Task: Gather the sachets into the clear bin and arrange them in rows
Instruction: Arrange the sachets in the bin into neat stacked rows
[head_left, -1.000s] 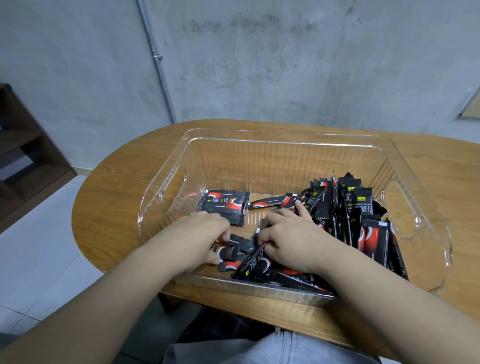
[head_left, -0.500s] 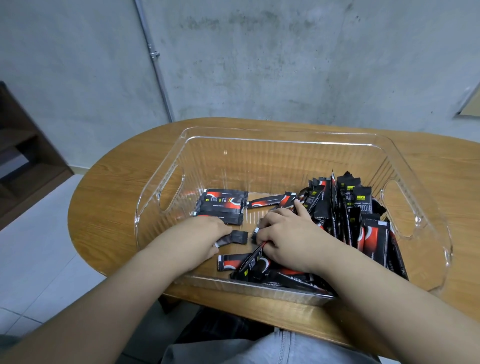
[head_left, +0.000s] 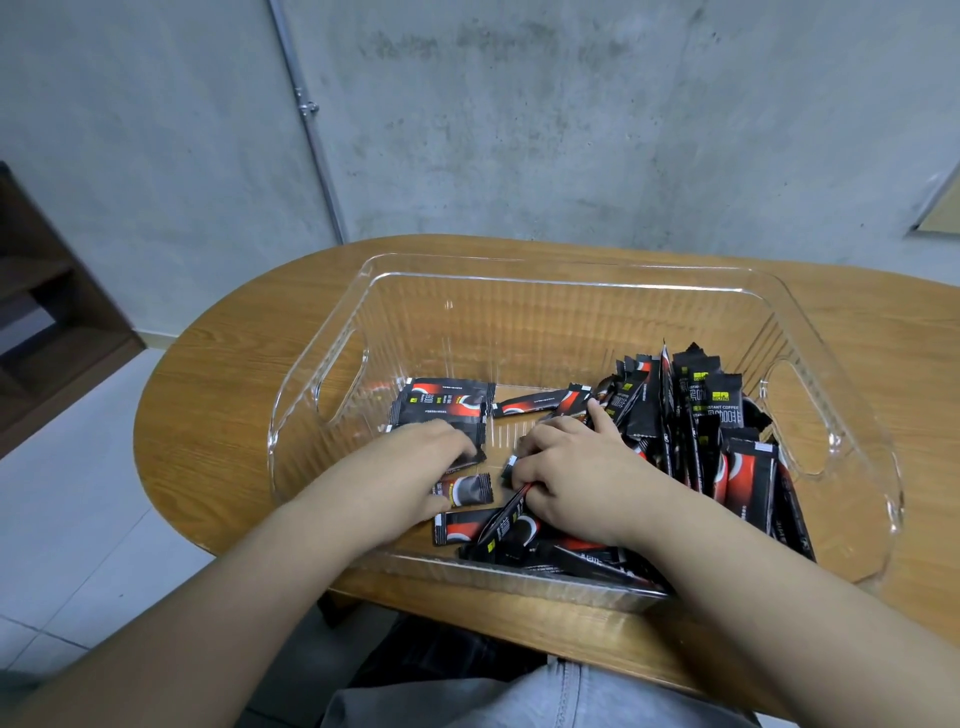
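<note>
While sorting inside clear bin (head_left: 519, 270): left hand (head_left: 415, 467) pinching small sachet (head_left: 462, 490); right hand (head_left: 566, 478) curled on loose sachets (head_left: 498, 525); likely light, slick, floppy; best pinched at sealed ends.

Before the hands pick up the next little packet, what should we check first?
1. All sachets inside the clear bin: ok, none show on the wooden table.
2. Neat stack started at the bin's left: ok.
3. Left hand has a sachet: ok, it pinches a small one.
4. Right hand free: not ok, its fingers curl on a sachet.
5. Right-side pile in rows: not ok, leaning and jumbled.
6. Bare bin floor for another row: ok, at the middle and back.
</note>
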